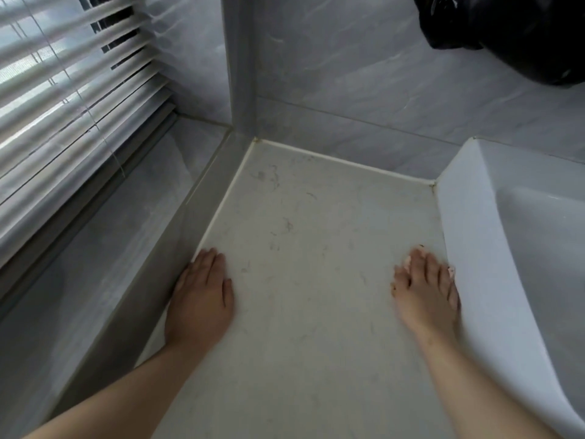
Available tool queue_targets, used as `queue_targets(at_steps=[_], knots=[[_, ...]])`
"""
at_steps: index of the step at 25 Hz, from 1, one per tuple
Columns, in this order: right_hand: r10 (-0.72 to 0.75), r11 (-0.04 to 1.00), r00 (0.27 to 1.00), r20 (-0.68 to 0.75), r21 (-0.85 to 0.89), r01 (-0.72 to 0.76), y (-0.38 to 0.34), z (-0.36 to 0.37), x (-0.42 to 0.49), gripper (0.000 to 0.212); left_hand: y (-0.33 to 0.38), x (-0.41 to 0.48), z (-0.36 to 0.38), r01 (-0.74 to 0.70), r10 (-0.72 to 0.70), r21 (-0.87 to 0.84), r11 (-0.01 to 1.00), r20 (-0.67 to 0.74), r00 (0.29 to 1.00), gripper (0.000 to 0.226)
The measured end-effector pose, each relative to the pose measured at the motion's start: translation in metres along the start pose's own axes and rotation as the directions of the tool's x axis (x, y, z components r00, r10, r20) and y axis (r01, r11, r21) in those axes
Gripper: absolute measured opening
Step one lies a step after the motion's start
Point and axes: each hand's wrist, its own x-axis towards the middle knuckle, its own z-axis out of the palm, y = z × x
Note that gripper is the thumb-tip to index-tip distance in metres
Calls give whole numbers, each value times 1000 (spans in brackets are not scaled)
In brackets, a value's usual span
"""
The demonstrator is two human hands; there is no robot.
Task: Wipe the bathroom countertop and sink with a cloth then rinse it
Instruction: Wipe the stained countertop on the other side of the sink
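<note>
grey marbled wall tiles (364,74) close off the far side of a pale, faintly veined stone countertop (316,232), with a white caulk seam (221,201) along its left and back edges. a lower grey ledge (95,264) under white slatted blinds (63,106) borders it on the left, and the white ceramic sink (468,217) bounds it on the right, only its smooth inner wall showing. open counter lies between the hands. the left hand (199,299) rests flat, fingers together, at the left seam. the right hand (427,296) presses flat, fingers spread, just beside the sink's rim on a pale pink cloth (407,263) that peeks out under the fingertips. a crumpled black plastic bag (512,33) sits top right, contents unseen.
</note>
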Motion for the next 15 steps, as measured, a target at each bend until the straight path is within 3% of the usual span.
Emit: queue_targets(at_steps=[3, 6, 8, 10, 11, 12, 13, 15], knots=[[29, 999, 999, -43, 32, -27, -33, 10, -19, 56, -1, -5, -2, -20, 20, 7, 1000, 14, 1000, 53], [-326, 945, 944, -48, 23, 327, -103, 32, -54, 64, -2, -20, -5, -15, 15, 3, 1000, 17, 1000, 53], [-581, 812, 809, -91, 0, 583, -145, 36, -85, 62, -3, -30, -6, 15, -15, -5, 1000, 22, 1000, 53], [-783, 621, 621, -13, 21, 783, -153, 36, -107, 53, -3, -35, -6, 33, -33, -16, 999, 29, 999, 53], [-838, 545, 543, 45, 31, 838, -141, 35, -110, 51, -4, -36, -6, 32, -32, -15, 999, 32, 999, 53], [-858, 512, 511, 49, 12, 859, -123, 35, -104, 51, -4, -35, -6, 27, -27, -5, 1000, 36, 999, 54], [-841, 540, 540, 32, -24, 841, -100, 34, -93, 52, -4, -35, -7, 21, -21, 9, 1000, 42, 999, 55], [-705, 709, 707, -61, -100, 698, -51, 34, -63, 55, -2, -35, -7, 2, -4, 33, 999, 63, 998, 59]])
